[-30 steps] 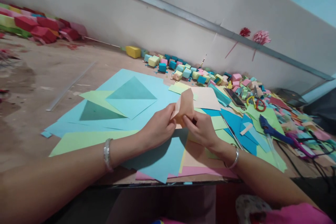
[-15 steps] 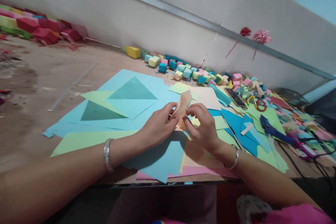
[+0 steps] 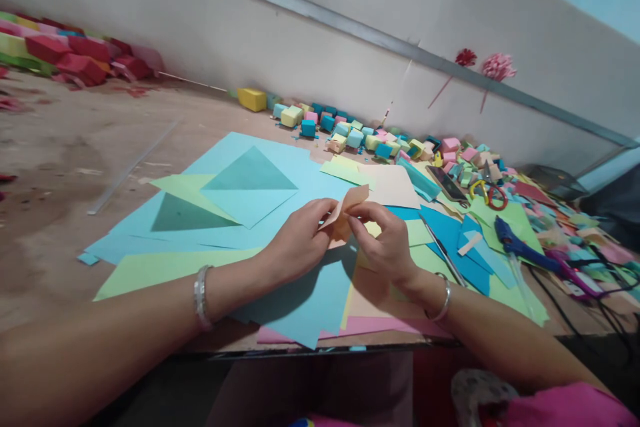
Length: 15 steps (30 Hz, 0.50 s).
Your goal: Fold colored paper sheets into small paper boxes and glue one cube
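Between my two hands is a small folded piece of peach paper (image 3: 345,213), raised just above the sheets on the table. My left hand (image 3: 303,237) pinches its left side, thumb and fingers closed on it. With thumb and forefinger, my right hand (image 3: 383,240) grips the paper's right edge. Part of the piece is hidden behind my fingers. Beneath my hands lie light blue sheets (image 3: 300,307). Left of them rest a folded light blue sheet (image 3: 250,197) and a folded light green sheet (image 3: 195,187).
Small paper boxes (image 3: 355,139) line the wall. At right lie scissors (image 3: 487,195), a phone (image 3: 447,183), a pen (image 3: 443,247) and a blue glue gun (image 3: 525,250) with cables. Red paper boxes (image 3: 83,67) are piled far left, beyond a clear strip (image 3: 133,167).
The peach paper has tilted, its upper end leaning lower and to the right. My right fingers have closed in on its edge. The view has shifted slightly.
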{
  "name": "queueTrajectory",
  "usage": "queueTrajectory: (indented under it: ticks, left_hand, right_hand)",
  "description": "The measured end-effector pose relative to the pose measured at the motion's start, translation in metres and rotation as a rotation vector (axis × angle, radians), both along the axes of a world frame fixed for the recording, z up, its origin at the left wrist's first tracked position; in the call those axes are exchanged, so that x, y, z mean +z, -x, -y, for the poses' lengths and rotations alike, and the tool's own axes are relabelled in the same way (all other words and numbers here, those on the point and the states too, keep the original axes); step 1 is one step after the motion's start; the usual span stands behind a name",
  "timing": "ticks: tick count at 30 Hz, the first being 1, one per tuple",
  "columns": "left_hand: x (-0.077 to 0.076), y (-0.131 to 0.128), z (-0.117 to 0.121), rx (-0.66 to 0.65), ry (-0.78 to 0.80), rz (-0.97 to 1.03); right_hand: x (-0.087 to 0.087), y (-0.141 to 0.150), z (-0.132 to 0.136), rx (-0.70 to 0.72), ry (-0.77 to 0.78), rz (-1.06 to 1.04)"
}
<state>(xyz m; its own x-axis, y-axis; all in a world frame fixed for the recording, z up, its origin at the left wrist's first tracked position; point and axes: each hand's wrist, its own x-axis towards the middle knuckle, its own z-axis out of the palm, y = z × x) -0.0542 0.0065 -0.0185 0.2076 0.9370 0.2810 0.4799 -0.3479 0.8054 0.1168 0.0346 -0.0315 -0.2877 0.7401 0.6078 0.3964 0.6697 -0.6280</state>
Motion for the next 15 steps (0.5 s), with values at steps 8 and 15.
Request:
queueTrajectory:
  ticks: [8,15]
  left_hand:
    - [0.0015,-0.0008,-0.0005,-0.009,0.027,0.044]
    - [0.0018,0.0015,-0.0016,0.089,0.021,0.05]
  right_hand:
    - [0.0016,0.0029,-0.0026,-0.044,0.213,-0.166]
    - [0.0043,0.0054,0.0068,-0.03,0.186,-0.031]
